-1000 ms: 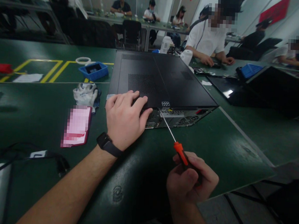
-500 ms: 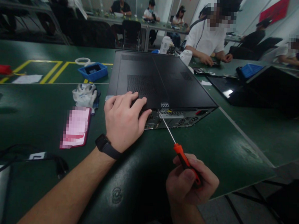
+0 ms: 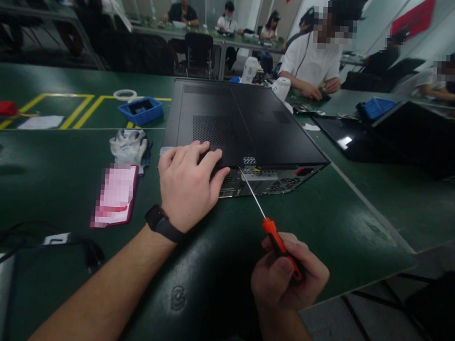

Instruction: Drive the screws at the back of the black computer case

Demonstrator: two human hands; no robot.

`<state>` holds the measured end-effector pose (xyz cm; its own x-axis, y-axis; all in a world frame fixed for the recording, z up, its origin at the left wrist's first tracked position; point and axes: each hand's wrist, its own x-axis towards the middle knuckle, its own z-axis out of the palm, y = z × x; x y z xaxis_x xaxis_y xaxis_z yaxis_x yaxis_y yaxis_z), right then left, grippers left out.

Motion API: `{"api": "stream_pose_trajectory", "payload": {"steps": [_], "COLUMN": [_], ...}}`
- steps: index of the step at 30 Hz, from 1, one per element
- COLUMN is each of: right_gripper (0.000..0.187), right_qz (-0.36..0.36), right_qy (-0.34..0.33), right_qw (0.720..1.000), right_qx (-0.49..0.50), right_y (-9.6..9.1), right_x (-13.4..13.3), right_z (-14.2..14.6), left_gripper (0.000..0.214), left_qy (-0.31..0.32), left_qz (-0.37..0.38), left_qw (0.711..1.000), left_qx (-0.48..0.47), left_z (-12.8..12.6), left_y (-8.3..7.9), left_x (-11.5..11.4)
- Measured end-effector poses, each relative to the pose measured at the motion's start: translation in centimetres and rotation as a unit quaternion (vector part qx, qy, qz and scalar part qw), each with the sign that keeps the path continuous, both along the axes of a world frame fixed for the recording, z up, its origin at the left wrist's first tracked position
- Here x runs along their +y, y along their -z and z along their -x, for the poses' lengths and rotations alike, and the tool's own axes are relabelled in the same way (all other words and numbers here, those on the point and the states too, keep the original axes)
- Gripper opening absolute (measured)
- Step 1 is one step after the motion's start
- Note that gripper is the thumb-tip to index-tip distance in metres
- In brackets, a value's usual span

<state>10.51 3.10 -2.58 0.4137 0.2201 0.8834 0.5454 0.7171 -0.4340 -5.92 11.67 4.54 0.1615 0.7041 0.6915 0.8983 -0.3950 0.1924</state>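
Observation:
A black computer case lies on its side on the green table, its back panel with the fan grille towards me. My left hand rests on the case's near left edge, fingers spread over the perforated top, thumb at the back edge. In my right hand is a screwdriver with an orange and black handle, fingers wrapped around it. Its thin shaft points up and left, and its tip meets the upper edge of the back panel. The screw or slot under the tip is too small to make out.
Left of the case are a glove, a pink-edged phone-like item, a blue tray and a white ring. Black cables lie at the near left. Across the table, a person handles small parts near a dark flat panel.
The screwdriver's handle and my right hand have shifted very slightly, while the tip stays at the panel edge. My left hand holds its place. The person opposite has raised one hand's small part.

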Motion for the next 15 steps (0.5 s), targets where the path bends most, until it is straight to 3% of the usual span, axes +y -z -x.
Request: {"api": "stream_pose_trajectory", "payload": {"steps": [15], "right_gripper": [0.021], "right_qz": [-0.010], "right_qy": [-0.012], "right_qw": [1.000], "right_qx": [-0.001], "right_y": [0.16], "right_x": [0.03], "right_z": [-0.15], "left_gripper": [0.027], "left_qy": [0.004], "left_qz": [-0.006], "left_qw": [1.000], "left_qx": [-0.002], "left_z": [0.01], "left_y": [-0.01], "left_x": [0.05]}}
